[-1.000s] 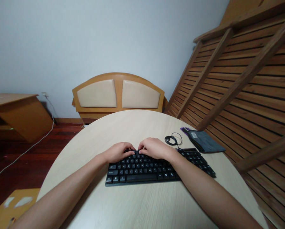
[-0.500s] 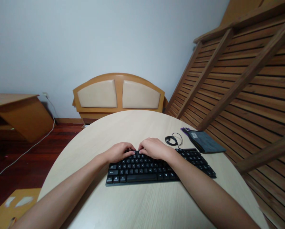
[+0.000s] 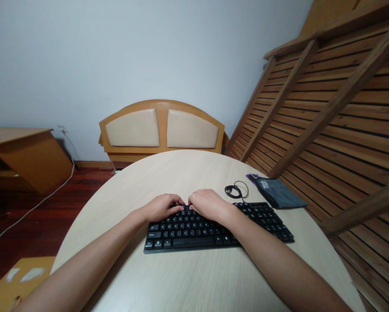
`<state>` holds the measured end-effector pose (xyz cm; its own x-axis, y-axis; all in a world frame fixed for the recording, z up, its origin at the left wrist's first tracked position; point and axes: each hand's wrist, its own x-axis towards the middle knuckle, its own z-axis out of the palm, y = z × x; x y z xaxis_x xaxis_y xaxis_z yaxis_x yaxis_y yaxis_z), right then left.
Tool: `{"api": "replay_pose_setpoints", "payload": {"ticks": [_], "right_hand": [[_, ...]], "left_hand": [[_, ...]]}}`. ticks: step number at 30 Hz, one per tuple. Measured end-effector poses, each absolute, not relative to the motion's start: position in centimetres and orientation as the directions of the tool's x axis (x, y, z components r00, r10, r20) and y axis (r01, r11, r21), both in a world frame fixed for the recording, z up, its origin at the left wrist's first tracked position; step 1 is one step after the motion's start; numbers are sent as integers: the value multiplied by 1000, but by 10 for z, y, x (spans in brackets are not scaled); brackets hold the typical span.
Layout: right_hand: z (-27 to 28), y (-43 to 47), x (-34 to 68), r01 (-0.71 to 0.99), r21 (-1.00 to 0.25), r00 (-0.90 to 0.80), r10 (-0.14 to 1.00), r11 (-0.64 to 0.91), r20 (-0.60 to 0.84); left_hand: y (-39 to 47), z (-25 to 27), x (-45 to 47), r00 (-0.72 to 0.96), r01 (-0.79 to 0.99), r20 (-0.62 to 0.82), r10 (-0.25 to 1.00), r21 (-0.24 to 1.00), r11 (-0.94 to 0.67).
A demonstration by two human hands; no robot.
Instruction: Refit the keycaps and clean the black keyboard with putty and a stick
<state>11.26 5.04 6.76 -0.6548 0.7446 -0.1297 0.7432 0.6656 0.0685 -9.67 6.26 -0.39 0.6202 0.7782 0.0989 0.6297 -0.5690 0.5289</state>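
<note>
A black computer keyboard point(image 3: 193, 234) lies flat on the pale round table point(image 3: 174, 281), its front edge toward me. My left hand point(image 3: 162, 207) is at the keyboard's far edge, left of centre, thumb on the top row of keys and fingers curled at the back rim. Close beside it, my right hand point(image 3: 210, 204) takes hold of the same far edge, thumb also on the keys; its other fingertips are hidden behind the hand. The right forearm crosses over the keyboard's right part. Behind the keyboard, its thin black cable point(image 3: 233, 191) lies coiled.
A folded dark grey cloth point(image 3: 282, 193) with a purple edge lies at the table's right. Slatted wooden panels point(image 3: 337, 108) lean along the right side. A padded headboard point(image 3: 162, 125) stands beyond the table, and a wooden desk point(image 3: 34, 160) at the left.
My right hand has shifted very slightly to the left along the keyboard's far edge. The left hand and the keyboard look nearly the same.
</note>
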Motion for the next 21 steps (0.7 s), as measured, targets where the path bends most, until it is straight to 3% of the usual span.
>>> {"api": "replay_pose_setpoints", "payload": {"ticks": [8,15,21], "right_hand": [[59,54,118,734,12,-676,732,679,-87],[37,50,156,653,-184,-742,669,734,33],[29,41,219,680,-289,-676,729,674,110]], "left_hand": [[62,-3,-96,627,624,106,772,525,-579],[59,1,-96,630,646,97,770,484,-590],[52,13,-94,622,686,92,778,417,-597]]}}
